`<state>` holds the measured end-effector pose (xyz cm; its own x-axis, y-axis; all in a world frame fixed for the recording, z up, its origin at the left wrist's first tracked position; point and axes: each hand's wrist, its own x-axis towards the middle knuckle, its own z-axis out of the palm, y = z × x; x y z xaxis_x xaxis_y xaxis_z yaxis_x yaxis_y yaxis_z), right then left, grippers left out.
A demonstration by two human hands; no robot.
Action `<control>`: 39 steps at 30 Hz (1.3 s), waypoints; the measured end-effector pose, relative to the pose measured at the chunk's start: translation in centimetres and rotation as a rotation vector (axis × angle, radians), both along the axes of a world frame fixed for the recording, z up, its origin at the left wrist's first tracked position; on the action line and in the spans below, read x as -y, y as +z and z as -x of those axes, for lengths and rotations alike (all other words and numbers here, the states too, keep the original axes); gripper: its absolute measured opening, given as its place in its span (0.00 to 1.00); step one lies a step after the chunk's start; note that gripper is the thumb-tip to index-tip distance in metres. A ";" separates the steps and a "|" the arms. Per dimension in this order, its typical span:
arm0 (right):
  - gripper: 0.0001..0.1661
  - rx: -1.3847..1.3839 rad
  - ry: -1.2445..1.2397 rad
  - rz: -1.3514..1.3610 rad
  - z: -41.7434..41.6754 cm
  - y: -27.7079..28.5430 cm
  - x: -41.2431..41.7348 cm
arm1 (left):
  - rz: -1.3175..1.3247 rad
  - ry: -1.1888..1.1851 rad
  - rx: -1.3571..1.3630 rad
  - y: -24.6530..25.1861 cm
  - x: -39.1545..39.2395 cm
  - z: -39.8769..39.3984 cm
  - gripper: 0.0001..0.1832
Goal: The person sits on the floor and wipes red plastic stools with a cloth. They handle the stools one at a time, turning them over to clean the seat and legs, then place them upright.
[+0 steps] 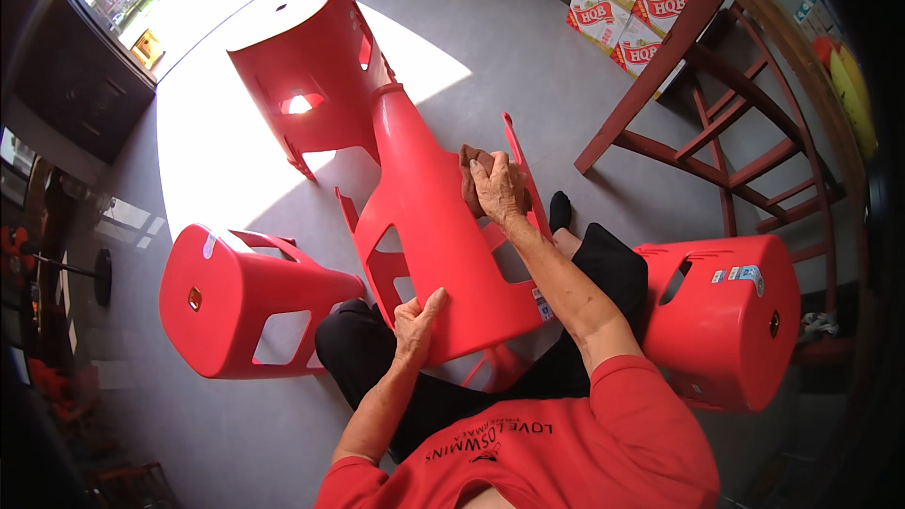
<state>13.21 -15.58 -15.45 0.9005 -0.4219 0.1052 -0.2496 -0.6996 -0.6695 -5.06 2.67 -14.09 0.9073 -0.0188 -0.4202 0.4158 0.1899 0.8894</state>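
A red plastic stool [431, 226] lies tipped in front of me between my knees, one leg stretching away from me. My left hand [416, 329] grips its near left edge, thumb on the outer face. In my right hand [499, 191] is a bunched brown cloth [472, 180], pressed against the stool's right side by an opening. The cloth is partly covered by my fingers. Just past the leg's far end stands another red stool [311, 78], its seat washed out by sunlight.
One red stool [233, 304] lies tipped at my left, and another [714, 318] at my right. A dark red wooden chair [735, 134] stands by a wooden table edge [771, 21]. HQB cartons [615, 7] are stacked at the back. Left is a fan base [103, 279].
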 end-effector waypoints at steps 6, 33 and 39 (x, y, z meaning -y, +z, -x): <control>0.23 0.284 0.680 0.224 9.3 6.8 -3.5 | 0.059 0.206 -0.011 -1.5 -0.1 -0.3 0.32; 0.21 -0.144 0.108 -1.527 13.7 -8.4 14.7 | 0.267 0.149 0.045 -1.8 -1.8 0.2 0.14; 0.32 -0.138 0.143 -1.505 14.5 -6.4 16.1 | 0.268 0.073 0.078 -0.6 -2.0 0.3 0.22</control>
